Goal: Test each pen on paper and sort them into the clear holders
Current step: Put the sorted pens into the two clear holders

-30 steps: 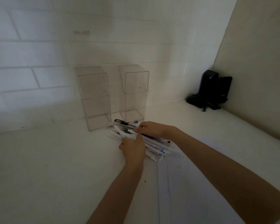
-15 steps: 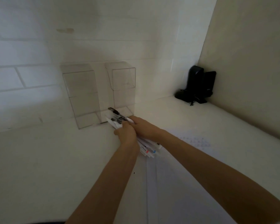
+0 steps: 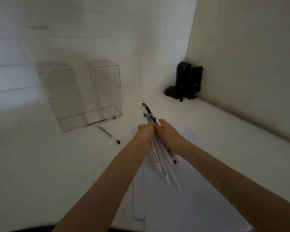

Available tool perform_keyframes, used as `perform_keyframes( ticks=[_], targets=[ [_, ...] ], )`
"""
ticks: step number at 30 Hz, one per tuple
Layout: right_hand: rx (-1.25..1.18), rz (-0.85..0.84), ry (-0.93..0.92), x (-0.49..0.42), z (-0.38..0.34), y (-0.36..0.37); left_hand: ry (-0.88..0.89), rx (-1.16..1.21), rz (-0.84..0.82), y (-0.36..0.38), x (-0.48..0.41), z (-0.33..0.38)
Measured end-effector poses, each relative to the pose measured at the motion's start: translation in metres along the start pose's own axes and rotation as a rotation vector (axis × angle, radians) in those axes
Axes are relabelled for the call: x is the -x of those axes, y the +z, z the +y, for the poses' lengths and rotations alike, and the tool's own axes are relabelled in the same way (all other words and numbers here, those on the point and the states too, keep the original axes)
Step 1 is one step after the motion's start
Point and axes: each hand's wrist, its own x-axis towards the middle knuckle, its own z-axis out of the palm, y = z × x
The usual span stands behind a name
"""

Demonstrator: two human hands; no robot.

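The left hand (image 3: 145, 133) and the right hand (image 3: 168, 133) both curl round one bundle of pens (image 3: 162, 158), lifted over the paper (image 3: 182, 211), its ends fanning toward the person. This looks like the gathering step, with no pen tested yet. Farther out, a loose pen (image 3: 109, 135) lies on the bench (image 3: 40, 164) near the clear holders (image 3: 62, 97), which seem empty. Next, one hand probably needs to draw a single pen free and scribble on the paper.

Clear glossy plastic holders (image 3: 77, 96), matt white paper (image 3: 182, 206).
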Motion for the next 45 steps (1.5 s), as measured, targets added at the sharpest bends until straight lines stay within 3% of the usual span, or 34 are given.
perform_keyframes(
  ticks=[3,9,14,17,21,23,26,28,30,35,38,42,45],
  targets=[
    [0.082,-0.019,0.056,0.012,0.023,-0.01,-0.008,-0.194,-0.071,-0.001,0.011,-0.009],
    [0.244,0.08,0.107,0.017,0.06,-0.043,0.372,-0.934,-0.017,-0.017,0.011,-0.02],
    [0.409,0.137,0.097,0.026,0.062,-0.041,0.43,-1.02,-0.014,-0.028,0.026,-0.027],
    [0.519,0.255,-0.13,0.042,0.043,-0.041,0.448,-1.122,0.045,-0.041,0.033,-0.026],
    [0.582,0.046,-0.255,0.061,0.018,-0.03,0.502,-1.119,0.142,-0.06,0.031,-0.02],
    [0.611,-0.008,-0.287,0.066,0.01,-0.019,0.539,-1.12,0.304,-0.077,0.026,-0.014],
    [0.551,0.02,-0.294,0.059,0.0,-0.004,0.402,-1.146,0.523,-0.109,0.013,-0.005],
    [0.519,0.05,-0.274,0.047,-0.006,0.008,0.222,-1.205,0.553,-0.123,0.003,0.0],
    [0.511,0.062,-0.249,0.033,-0.011,0.02,0.143,-1.267,0.522,-0.124,-0.004,0.003],
    [0.493,0.085,-0.199,0.016,-0.016,0.035,0.188,-1.269,0.37,-0.123,-0.01,0.016],
    [0.368,0.097,-0.179,0.013,-0.021,0.036,0.321,-1.133,0.236,-0.12,0.005,0.022],
    [-0.025,-0.037,0.001,0.011,-0.037,0.036,0.49,-1.156,-0.038,-0.098,0.043,0.014],
    [0.01,0.004,0.005,0.01,-0.038,0.03,0.56,-1.131,-0.228,-0.091,0.052,0.008]
  ],
)
